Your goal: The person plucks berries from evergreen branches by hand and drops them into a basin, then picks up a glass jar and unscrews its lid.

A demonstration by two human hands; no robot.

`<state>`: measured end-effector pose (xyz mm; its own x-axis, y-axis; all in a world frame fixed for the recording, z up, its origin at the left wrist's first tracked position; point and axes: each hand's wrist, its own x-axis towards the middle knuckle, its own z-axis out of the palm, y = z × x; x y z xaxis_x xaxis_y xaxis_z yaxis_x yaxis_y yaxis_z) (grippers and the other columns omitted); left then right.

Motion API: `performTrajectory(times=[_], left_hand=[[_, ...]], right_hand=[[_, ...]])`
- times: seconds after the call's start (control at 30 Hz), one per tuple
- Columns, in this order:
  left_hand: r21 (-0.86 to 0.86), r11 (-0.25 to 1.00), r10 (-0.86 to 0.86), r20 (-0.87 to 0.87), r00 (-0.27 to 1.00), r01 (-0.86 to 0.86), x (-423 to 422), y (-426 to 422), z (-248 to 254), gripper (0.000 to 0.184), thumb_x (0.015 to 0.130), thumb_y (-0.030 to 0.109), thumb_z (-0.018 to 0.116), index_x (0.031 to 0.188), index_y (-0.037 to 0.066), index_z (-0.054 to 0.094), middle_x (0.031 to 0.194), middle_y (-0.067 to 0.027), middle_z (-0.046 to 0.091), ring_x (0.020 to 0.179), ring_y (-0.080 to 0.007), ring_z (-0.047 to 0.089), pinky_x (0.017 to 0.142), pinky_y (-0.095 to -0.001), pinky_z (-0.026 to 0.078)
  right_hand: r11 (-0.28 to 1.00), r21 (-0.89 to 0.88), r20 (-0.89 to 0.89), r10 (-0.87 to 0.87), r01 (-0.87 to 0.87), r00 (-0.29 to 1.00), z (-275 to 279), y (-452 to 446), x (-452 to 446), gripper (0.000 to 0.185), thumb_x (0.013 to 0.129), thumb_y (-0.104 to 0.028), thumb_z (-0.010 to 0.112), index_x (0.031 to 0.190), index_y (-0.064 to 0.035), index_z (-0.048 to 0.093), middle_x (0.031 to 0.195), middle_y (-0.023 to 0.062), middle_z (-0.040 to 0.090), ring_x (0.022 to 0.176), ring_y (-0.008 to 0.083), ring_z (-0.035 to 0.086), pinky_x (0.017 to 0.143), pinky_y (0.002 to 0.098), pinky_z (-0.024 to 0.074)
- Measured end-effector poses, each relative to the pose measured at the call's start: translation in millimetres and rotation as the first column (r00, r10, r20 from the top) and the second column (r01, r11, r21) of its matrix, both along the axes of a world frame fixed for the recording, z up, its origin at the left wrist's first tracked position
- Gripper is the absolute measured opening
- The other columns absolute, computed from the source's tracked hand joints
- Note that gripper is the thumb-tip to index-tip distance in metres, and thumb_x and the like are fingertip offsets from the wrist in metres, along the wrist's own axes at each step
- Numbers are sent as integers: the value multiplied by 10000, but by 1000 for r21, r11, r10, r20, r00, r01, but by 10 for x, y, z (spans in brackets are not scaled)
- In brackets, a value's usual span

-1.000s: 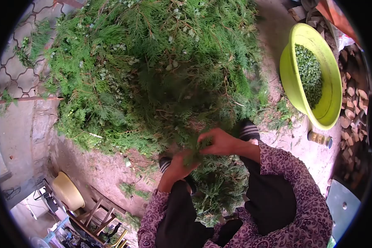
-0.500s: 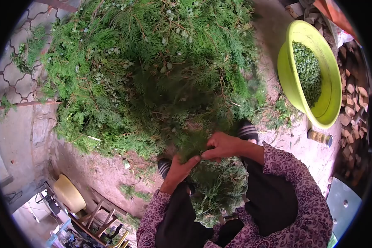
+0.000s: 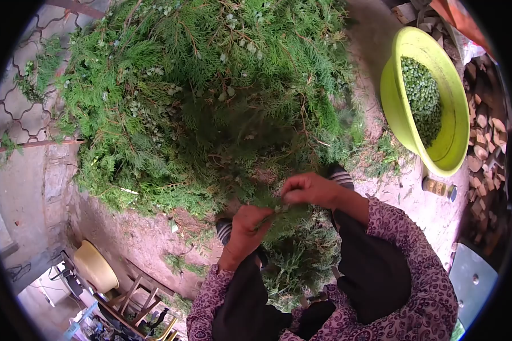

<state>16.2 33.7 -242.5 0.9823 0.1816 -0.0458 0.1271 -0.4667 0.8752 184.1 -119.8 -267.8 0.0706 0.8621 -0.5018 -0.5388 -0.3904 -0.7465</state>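
Observation:
My left hand (image 3: pixel 246 228) is closed around a green conifer sprig (image 3: pixel 283 215), whose feathery leaves spread out between my two hands. Just above and to the right, my right hand (image 3: pixel 312 191) has its fingers curled together at the sprig's edge; whatever they pinch is too small to make out. A big heap of conifer branches (image 3: pixel 210 62), dotted with pale bluish-green cones, lies in front of me. Below my hands, between my legs, is a smaller pile of greenery (image 3: pixel 298 258).
At the right, a lime-green basin (image 3: pixel 457 133) holds many small green cones. Beside it lie a tin can (image 3: pixel 439 188) and stacked firewood (image 3: pixel 481 142). A yellow tub (image 3: pixel 94 266) and a wooden frame (image 3: pixel 135 301) stand at lower left.
My hands have drawn slightly apart; the right has risen a little with its fingers curling. The left hand has turned and keeps hold of the sprig.

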Motion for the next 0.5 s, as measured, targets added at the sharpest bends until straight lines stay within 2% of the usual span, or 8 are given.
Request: performTrajectory(times=[0.07, 0.13, 0.17, 0.23, 0.33, 0.43, 0.47, 0.5], left_hand=[[22, 1000, -1, 16, 1000, 1, 17, -13, 6, 266, 623, 5, 645, 875, 81, 604, 723, -62, 565, 696, -259, 538, 625, -344, 408], [44, 999, -2, 31, 1000, 1, 24, -12, 17, 266, 622, 1, 643, 871, 83, 601, 707, -51, 558, 686, -252, 534, 619, -342, 401], [65, 998, -21, 20, 1000, 19, 28, -8, 28, 262, 631, -17, 637, 874, 73, 603, 711, -62, 559, 692, -247, 538, 616, -331, 415], [84, 996, -38, 9, 999, 38, 27, -9, 25, 259, 639, -35, 631, 877, 62, 606, 715, -73, 561, 697, -242, 542, 614, -319, 430], [51, 997, -64, 2, 998, 64, 11, -19, 2, 274, 638, -37, 623, 897, 51, 605, 721, -84, 562, 695, -256, 544, 621, -321, 430], [-51, 996, -71, -96, 993, 66, -14, -31, -37, 249, 674, -38, 603, 913, 30, 600, 740, -83, 574, 701, -220, 558, 624, -298, 432], [-187, 982, -48, -127, 991, 24, -16, -35, -50, 229, 699, -36, 588, 920, 22, 598, 762, -80, 585, 714, -194, 564, 632, -280, 432], [-318, 948, -30, -160, 987, -23, -16, -40, -57, 211, 724, -33, 573, 928, 14, 596, 784, -78, 596, 728, -168, 569, 641, -263, 433]], right_hand=[[997, 45, 33, 61, -63, 998, 74, 33, -76, 198, 787, -140, 602, 944, -24, 566, 847, 3, 581, 741, 52, 520, 669, 213, 431], [984, 50, 190, 158, -171, 969, 106, 50, -121, 223, 751, -161, 645, 914, -26, 573, 833, -2, 579, 737, 51, 512, 653, 212, 421], [984, 48, 189, 159, -171, 969, 127, 58, -130, 223, 751, -161, 645, 914, -26, 573, 833, -2, 579, 737, 51, 512, 653, 212, 421], [981, 83, 350, 138, -178, 927, 167, 69, -141, 227, 730, -153, 656, 895, -19, 577, 798, 0, 578, 726, 57, 511, 647, 220, 415], [967, 102, 456, 161, -231, 875, 183, 84, -130, 230, 722, -141, 653, 896, -13, 576, 766, 10, 576, 716, 66, 518, 646, 222, 417], [970, 122, 461, 132, -209, 878, 175, 73, -125, 214, 738, -139, 642, 908, -23, 584, 763, -2, 580, 712, 65, 521, 646, 220, 418], [970, 121, 461, 132, -209, 878, 161, 65, -129, 214, 738, -139, 642, 908, -23, 584, 763, -2, 580, 712, 65, 521, 646, 220, 418], [989, 58, 367, 106, -136, 924, 129, 52, -140, 201, 746, -135, 635, 911, -29, 589, 774, -7, 584, 714, 65, 524, 650, 217, 418]])
